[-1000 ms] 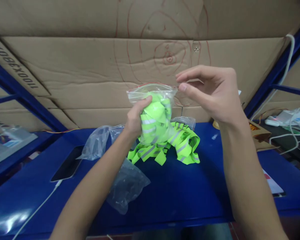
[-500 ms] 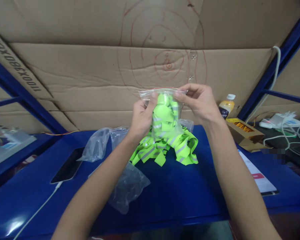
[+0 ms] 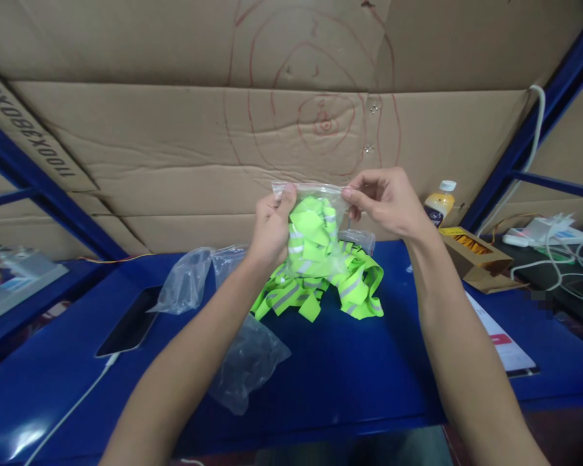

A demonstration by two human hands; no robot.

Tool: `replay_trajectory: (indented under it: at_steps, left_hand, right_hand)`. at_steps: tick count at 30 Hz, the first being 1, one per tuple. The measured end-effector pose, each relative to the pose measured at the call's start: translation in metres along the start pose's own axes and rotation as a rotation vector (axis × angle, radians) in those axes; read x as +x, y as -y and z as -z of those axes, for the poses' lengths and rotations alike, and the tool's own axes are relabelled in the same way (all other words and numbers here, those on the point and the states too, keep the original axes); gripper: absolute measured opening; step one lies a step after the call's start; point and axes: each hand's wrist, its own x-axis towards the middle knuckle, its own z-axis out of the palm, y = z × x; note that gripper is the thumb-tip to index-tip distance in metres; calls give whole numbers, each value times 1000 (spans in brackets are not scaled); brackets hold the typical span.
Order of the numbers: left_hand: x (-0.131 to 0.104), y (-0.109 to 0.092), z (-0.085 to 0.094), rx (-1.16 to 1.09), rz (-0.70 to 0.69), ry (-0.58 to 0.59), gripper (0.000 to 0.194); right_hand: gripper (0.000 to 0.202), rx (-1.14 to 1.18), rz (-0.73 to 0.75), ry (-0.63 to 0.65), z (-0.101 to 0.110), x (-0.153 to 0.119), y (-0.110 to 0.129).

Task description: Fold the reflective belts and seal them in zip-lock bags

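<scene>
Between my hands hangs a clear zip bag (image 3: 313,236) filled with folded neon-green strips that carry grey bands. My left hand (image 3: 273,223) grips its upper left corner, the thumb on the front. At the upper right end of the bag's top edge, my right hand (image 3: 381,199) pinches between thumb and fingers. Behind and below the bag, a loose heap of neon-green reflective strips (image 3: 359,285) lies on the blue table (image 3: 359,369). The bag hides part of that heap.
Clear plastic bags (image 3: 250,362) lie left of the heap, near a charging phone (image 3: 130,323). To the right are a drink bottle (image 3: 440,202), an open cardboard box (image 3: 479,259), a flat white sheet or screen (image 3: 502,336) and tangled cables (image 3: 558,259). A cardboard wall (image 3: 175,136) stands behind.
The bag and my left hand have come down slightly, to the left. My right hand's pinch has moved a little left along the top edge, which now looks flatter and straighter.
</scene>
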Motion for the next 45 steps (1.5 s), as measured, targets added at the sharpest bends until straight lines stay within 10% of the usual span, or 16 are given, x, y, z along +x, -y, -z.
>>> replay_trajectory:
  at_steps: [8,15,29,45]
  left_hand:
    - [3,5,9,179,-118,103,56]
    - [2,-4,4,16,-93,181,48]
    - [3,-3,6,93,-173,10,42]
    - [-8,-20,0,388,-337,148,37]
  right_hand:
    - [46,-75,36,136,4,-3,7]
    - [45,60,42,6,2,-2,-1]
    - [46,-40,52,36,14,-3,0]
    - [37,-198,106,128,-7,-7,23]
